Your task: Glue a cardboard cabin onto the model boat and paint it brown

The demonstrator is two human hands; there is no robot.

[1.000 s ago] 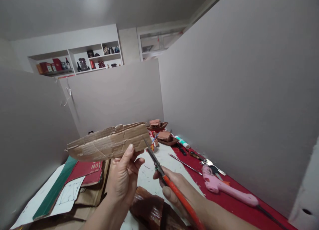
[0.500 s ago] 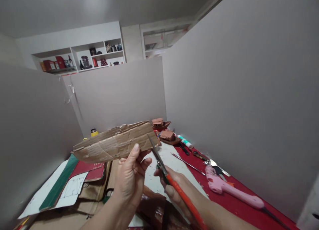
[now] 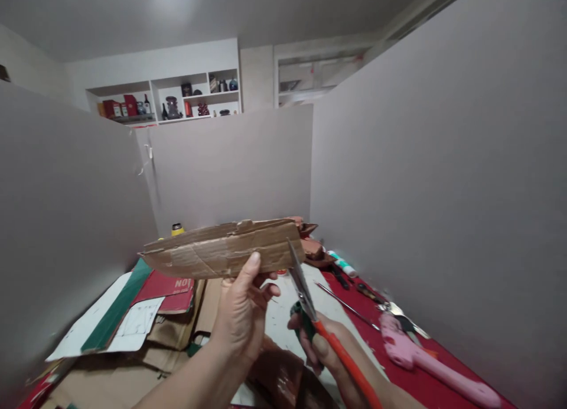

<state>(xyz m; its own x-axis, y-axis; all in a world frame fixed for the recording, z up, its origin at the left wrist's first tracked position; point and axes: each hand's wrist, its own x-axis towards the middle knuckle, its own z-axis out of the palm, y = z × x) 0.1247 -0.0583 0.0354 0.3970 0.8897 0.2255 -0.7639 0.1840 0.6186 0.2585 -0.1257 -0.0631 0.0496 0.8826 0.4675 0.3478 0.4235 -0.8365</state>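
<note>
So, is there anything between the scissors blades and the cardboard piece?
Nothing visible. The scissors in the right hand already meet the right end of the cardboard piece, which the left hand holds up from below.

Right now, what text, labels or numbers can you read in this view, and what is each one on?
"NO": white letters on the red printed card lying on the table under the cardboard piece; the rest of the word is hidden.
White sheet: line drawings only; any writing is too blurred to read.
Shelf boxes: labels too small to read.
</note>
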